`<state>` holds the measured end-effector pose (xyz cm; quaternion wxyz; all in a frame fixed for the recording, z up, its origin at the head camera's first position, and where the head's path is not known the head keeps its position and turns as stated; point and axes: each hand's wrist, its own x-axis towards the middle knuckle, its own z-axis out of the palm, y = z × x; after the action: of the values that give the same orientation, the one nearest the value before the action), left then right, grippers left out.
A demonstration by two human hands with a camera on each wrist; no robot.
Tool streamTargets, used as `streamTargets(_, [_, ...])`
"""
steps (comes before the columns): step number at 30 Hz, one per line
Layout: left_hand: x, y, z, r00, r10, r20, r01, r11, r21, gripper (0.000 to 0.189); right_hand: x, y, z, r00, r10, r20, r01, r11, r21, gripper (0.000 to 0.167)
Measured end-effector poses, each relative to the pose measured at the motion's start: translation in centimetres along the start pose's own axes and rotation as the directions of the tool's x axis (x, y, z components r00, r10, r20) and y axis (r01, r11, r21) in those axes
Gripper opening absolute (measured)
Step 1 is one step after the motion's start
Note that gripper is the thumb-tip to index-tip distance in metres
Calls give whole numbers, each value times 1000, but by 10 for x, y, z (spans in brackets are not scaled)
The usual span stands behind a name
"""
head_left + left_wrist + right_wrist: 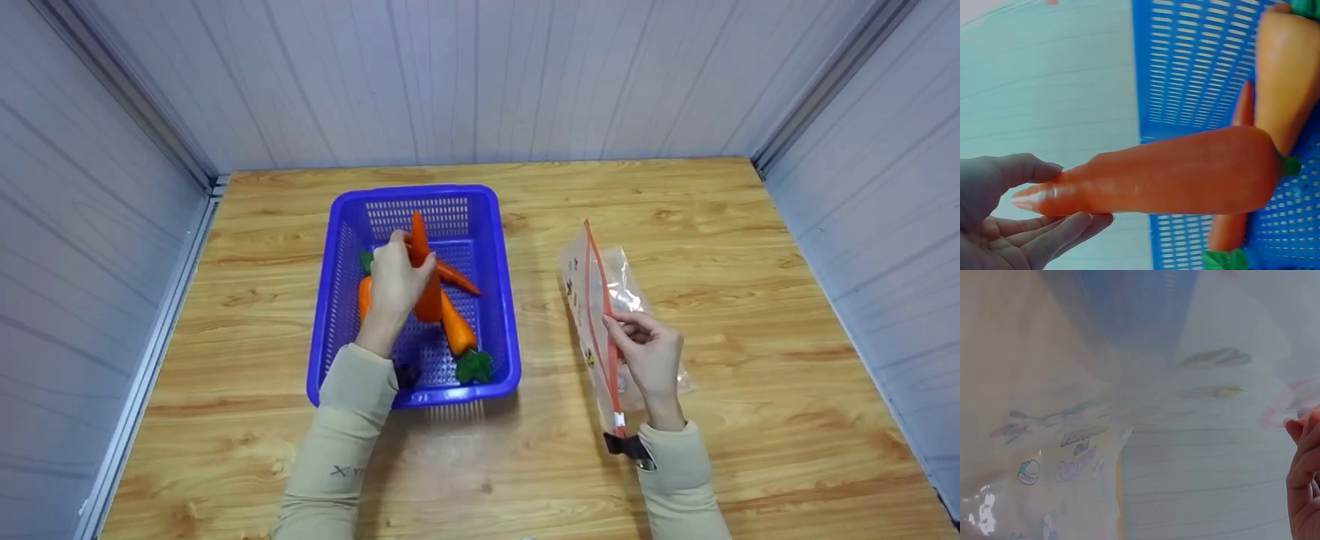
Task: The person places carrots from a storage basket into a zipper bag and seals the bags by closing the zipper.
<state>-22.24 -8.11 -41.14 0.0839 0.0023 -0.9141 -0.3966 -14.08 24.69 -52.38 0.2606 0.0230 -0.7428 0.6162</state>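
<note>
Over the blue basket (512,330), my left hand (396,281) pinches a large orange carrot (428,300) near its narrow tip, thumb on one side and fingers on the other. The left wrist view shows the carrot (1185,175) lengthwise, its thick end with a short green stub pointing away from the hand. To the right, my right hand (651,354) pinches the red zip edge of a clear printed zip bag (576,289), which stands up from the table. Across most of the right wrist view the bag film (1078,495) spreads, with the fingers at the right edge.
Inside the basket lie a yellow-orange carrot (456,327) with a green leafy top, a thin orange-red one (459,279) and another orange vegetable (364,297) at the left. The wooden table (757,315) is bounded by white panel walls (480,82).
</note>
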Motion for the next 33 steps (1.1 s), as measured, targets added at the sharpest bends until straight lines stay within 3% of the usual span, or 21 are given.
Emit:
streamTargets(1, [-2, 2, -2, 1000, 20, -19, -21, 1000, -20, 33, 0, -19, 3, 999, 34, -7, -34, 999, -4, 7])
streamTargets(3, [-6, 7, -6, 997, 56, -52, -59, 997, -52, 32, 0, 0, 1, 1000, 19, -16, -20, 999, -50, 8])
streamTargets(4, [-8, 10, -7, 995, 75, -71, -80, 994, -69, 32, -1, -13, 2, 1000, 26, -13, -26, 1000, -12, 7])
streamTargets(8, [-15, 20, -15, 982, 143, -124, -160, 976, -145, 29, 0, 50, -8, 999, -49, 5, 49, 996, -78, 10])
streamTargets(10, [-19, 24, -19, 975, 168, -146, -192, 966, -174, 29, 0, 49, -7, 999, -45, 0, 45, 994, -102, 9])
streamTargets(11, [-21, 26, -21, 971, 180, -156, -207, 961, -184, 30, 1, 68, -9, 999, -50, -10, 48, 987, -154, 10])
streamTargets(17, [-34, 40, -32, 953, 227, -202, -275, 927, -257, 33, -1, 70, -6, 1000, -26, -10, 24, 989, -146, 10])
streamTargets(22, [-47, 50, -34, 929, 271, -251, -346, 879, -328, 32, -2, 72, -6, 1000, -24, -9, 23, 991, -131, 11])
streamTargets(25, [-55, 57, -31, 907, 304, -292, -401, 835, -376, 32, -2, 58, -5, 1000, -13, 9, 14, 996, -91, 10])
streamTargets(28, [-62, 62, -26, 878, 337, -339, -458, 795, -397, 32, -3, 13, 2, 999, 8, 33, -8, 1000, 25, 9])
streamTargets(31, [-68, 65, -20, 857, 359, -369, -495, 771, -399, 32, -3, -21, 9, 999, -22, 33, 17, 988, 153, 7])
streamTargets(33, [-72, 67, -15, 849, 365, -381, -509, 759, -407, 32, -4, -33, 12, 1000, -25, 14, 23, 994, 110, 8])
